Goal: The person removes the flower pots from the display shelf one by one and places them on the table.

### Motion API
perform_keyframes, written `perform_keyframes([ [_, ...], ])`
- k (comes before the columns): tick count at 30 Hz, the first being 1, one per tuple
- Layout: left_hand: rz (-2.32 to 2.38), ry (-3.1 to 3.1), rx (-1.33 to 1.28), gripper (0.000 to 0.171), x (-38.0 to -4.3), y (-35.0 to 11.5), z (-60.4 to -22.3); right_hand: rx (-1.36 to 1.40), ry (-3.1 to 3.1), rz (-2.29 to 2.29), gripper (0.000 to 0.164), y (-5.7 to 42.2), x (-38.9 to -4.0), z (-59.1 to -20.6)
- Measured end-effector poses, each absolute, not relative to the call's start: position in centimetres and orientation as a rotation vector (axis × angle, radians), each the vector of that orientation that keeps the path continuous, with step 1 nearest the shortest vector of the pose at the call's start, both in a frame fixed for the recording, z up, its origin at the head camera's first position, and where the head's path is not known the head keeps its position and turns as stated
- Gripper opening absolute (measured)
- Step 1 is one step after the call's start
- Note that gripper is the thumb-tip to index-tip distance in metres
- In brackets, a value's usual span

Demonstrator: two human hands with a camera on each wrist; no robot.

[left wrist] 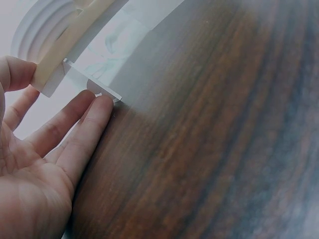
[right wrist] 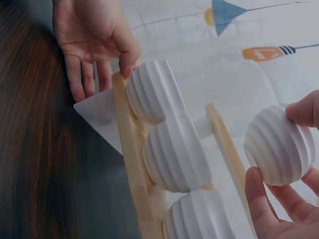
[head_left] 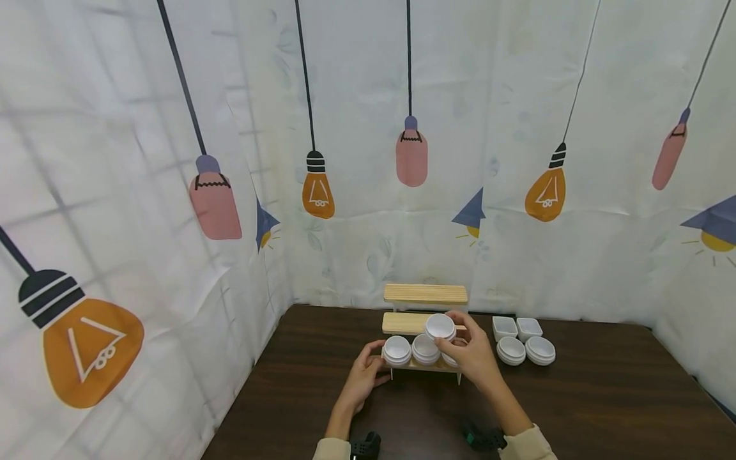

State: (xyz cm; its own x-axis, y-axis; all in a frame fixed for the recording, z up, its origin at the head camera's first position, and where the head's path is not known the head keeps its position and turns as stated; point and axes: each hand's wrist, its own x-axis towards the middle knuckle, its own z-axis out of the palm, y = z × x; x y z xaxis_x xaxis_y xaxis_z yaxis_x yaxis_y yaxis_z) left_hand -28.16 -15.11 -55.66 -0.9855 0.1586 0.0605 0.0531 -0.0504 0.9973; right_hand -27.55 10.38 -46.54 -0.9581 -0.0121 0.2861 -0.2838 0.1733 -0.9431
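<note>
A small tiered display stand [head_left: 425,324] with wooden shelves and clear side panels stands on the table. Three round white ribbed pots [head_left: 397,350] sit in a row along its lowest shelf. My left hand [head_left: 361,375] holds the left end of that shelf, thumb on the board [left wrist: 55,62] and fingertips against the clear side panel [left wrist: 94,82]. My right hand [head_left: 474,354] pinches another round ribbed pot [right wrist: 280,144] between thumb and fingers. This pot is in the air beside the middle shelf [right wrist: 229,144], apart from the pots below, and partly covers the rightmost one in the head view.
Right of the stand, two square white pots [head_left: 505,327] stand behind two round white pots [head_left: 540,351] on the dark wooden table [head_left: 621,390]. The top shelf [head_left: 425,293] rises at the back. A printed curtain [head_left: 356,255] hangs behind the table.
</note>
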Motion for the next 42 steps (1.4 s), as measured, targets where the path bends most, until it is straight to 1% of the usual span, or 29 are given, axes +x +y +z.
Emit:
perform_keyframes([
  [9,2.213,2.11,0.235,0.044,-28.2,-15.2,-55.7,0.326,-2.185,1.899,0.055,11.5,-26.9,-46.9],
  [42,2.201,2.116,0.241,0.044,-28.2,-15.1,-55.7,0.144,-2.24,1.762,0.051,16.5,-26.2,-48.7],
])
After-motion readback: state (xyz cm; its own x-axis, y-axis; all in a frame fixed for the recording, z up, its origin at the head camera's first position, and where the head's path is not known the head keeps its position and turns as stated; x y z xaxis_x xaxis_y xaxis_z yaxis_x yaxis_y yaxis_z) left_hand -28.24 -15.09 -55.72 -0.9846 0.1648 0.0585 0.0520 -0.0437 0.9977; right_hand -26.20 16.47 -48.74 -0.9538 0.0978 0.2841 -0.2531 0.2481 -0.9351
